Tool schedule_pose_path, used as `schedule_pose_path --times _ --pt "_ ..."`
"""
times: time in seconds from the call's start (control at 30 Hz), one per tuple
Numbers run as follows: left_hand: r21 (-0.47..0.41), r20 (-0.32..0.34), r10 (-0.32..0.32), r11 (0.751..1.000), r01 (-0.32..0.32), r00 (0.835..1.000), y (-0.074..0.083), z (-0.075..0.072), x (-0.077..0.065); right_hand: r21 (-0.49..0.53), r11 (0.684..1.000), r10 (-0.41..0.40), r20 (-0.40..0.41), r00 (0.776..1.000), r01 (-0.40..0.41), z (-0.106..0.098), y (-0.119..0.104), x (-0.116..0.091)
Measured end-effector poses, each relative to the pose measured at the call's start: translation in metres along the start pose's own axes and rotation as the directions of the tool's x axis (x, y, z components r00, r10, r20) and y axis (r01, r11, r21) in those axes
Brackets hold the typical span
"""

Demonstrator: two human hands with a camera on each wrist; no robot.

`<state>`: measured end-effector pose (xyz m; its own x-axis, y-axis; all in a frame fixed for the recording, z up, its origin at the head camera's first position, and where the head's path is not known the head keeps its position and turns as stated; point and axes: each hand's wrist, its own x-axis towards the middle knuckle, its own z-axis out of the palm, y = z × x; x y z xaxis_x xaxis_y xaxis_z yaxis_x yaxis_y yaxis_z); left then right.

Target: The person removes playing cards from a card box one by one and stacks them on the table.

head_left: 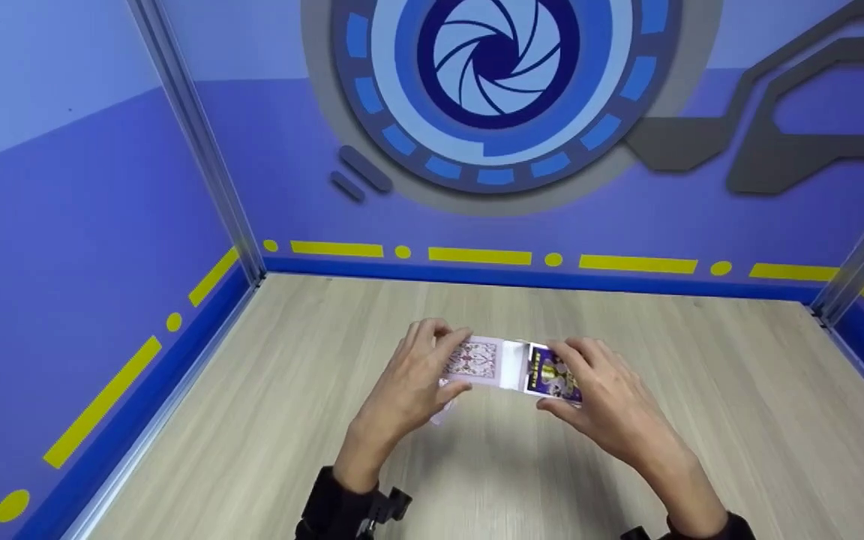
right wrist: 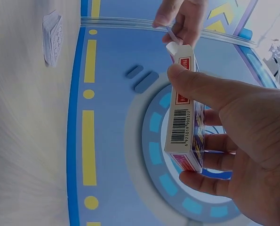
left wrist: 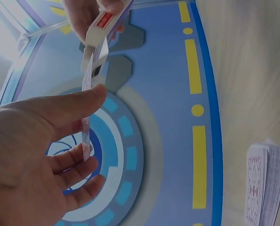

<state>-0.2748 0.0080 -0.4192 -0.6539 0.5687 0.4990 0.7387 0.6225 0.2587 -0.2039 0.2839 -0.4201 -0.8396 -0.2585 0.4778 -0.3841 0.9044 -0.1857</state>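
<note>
My left hand (head_left: 407, 367) pinches a thin playing card (head_left: 481, 358), or a few together, between thumb and fingers. The card has a patterned reddish back and appears nearly edge-on in the left wrist view. My right hand (head_left: 603, 382) grips a card box (right wrist: 180, 117), thumb on its narrow barcode side and fingers behind. The box has a purple printed face, and its open white flap (head_left: 513, 365) points toward the left hand. Card and flap are close together; whether they touch I cannot tell. A stack of playing cards (left wrist: 260, 183) lies on the table below, mostly hidden by the left hand in the head view.
A wood-grain table (head_left: 289, 360) lies beneath both hands. Blue-purple panels (head_left: 102, 262) with yellow markings wall it at the back and sides, with metal posts (head_left: 199, 135) at the corners. Dark straps (head_left: 334, 502) sit on the wrists.
</note>
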Motion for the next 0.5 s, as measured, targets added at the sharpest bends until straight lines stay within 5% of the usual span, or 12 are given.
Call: schedule_pose_path --times 0.2,0.5 --pt "0.002 0.028 -0.104 0.995 0.104 0.994 -0.022 0.001 -0.003 -0.002 1.0 0.025 -0.014 1.0 -0.025 -0.002 0.005 -0.001" --pt "0.025 0.157 -0.223 0.975 0.222 0.962 -0.053 0.018 -0.008 -0.001 1.0 0.03 -0.012 0.999 -0.03 -0.003 0.009 -0.001"
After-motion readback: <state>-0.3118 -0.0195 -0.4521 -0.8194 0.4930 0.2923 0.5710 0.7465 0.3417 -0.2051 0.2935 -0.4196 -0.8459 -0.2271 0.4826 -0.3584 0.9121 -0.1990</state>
